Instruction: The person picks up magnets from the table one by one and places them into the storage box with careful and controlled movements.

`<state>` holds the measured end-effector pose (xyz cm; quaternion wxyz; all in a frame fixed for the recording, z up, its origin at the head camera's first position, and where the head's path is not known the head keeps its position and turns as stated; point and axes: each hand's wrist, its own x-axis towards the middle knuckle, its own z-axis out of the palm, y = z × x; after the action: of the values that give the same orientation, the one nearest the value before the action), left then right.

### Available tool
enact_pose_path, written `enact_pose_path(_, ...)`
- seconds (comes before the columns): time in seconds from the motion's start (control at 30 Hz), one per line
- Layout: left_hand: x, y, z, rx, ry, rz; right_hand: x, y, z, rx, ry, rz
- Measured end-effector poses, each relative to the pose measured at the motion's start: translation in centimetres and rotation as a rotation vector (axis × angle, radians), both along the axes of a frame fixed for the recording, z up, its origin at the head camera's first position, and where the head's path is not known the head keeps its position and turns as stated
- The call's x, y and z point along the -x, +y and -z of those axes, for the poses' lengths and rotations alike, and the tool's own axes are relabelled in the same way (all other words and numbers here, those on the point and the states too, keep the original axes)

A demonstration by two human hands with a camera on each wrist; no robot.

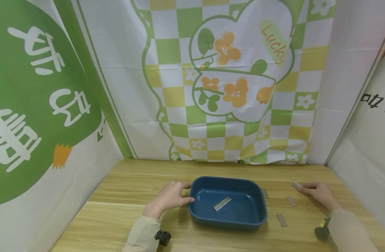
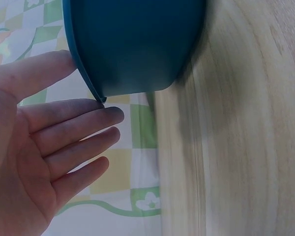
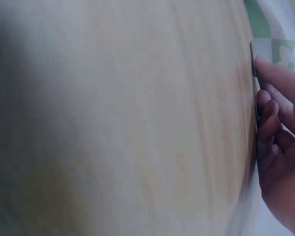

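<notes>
A dark blue rectangular basin (image 1: pixel 228 222) stands on the wooden table. My left hand (image 1: pixel 170 197) is at its left end, with thumb and index finger touching the rim. In the left wrist view, the fingers (image 2: pixel 91 120) are fairly straight and spread. Two small grey metal-looking strips (image 1: pixel 218 206) lie end to end on the basin floor. Right of the basin, my right hand (image 1: pixel 320 196) pinches a thin grey rectangular strip (image 1: pixel 296 185) by one end, close above the table. Its other fingers are curled in the right wrist view.
Between basin and right hand lie a grey strip (image 1: pixel 291 201) and a nearer one (image 1: pixel 282 220). Another strip (image 1: pixel 266 193) is partly hidden by the basin's right end. A patterned curtain (image 1: pixel 243 140) hangs behind the wooden table (image 1: pixel 142 171), with white side walls.
</notes>
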<state>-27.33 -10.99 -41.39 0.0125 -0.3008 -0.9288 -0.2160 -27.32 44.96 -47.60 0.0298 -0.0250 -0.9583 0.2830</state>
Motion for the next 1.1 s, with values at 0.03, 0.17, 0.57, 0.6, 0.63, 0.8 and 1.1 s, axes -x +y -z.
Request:
enact_pose_path(0.03,0.0,0.0,0.0,0.0,-0.001,-0.001,0.0,0.0,0.0,-0.002,0.001,-0.003)
enact_pose_path(0.17,0.0,0.0,0.0,-0.001,-0.008,-0.001,0.1,0.0,0.0,-0.005,0.004,-0.007)
enact_pose_path(0.57,-0.1,0.0,-0.1,0.001,-0.004,-0.003,-0.3,0.1,0.0,0.004,0.01,-0.026)
enact_pose_path(0.6,-0.1,0.0,-0.1,0.002,-0.005,-0.003,-0.3,0.1,0.0,0.0,0.011,-0.025)
enact_pose_path(0.63,-0.1,0.0,-0.1,0.002,-0.005,-0.003,-0.3,0.1,0.0,-0.004,0.01,-0.023)
enact_pose_path(0.8,-0.1,0.0,0.0,0.002,-0.006,-0.003,-0.4,0.2,-0.1,-0.011,0.025,-0.017)
enact_pose_path(1.1,0.0,0.1,0.0,-0.002,-0.007,-0.005,-1.1,0.2,-0.4,0.025,0.041,0.008)
